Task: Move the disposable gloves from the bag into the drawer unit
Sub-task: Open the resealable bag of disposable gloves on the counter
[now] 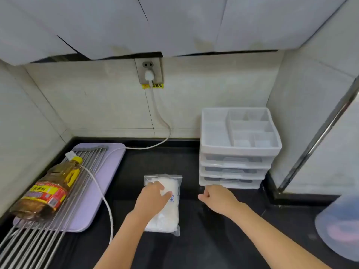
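A clear zip bag (167,216) stuffed with white disposable gloves lies on the black counter in the middle. My left hand (153,197) rests on its upper half, fingers spread over the bag and pressing it down. To the right stands a translucent white drawer unit (238,148) with three shut drawers and a divided tray on top. My right hand (217,197) hovers just below the unit's front left corner, fingers loosely curled, holding nothing.
A cooking oil bottle (48,189) lies on a metal roll-up rack (38,226) over a purple board (97,191) at the left. A white cable (104,202) runs from the wall socket (149,71) across the counter. A translucent container (340,224) sits at the right edge.
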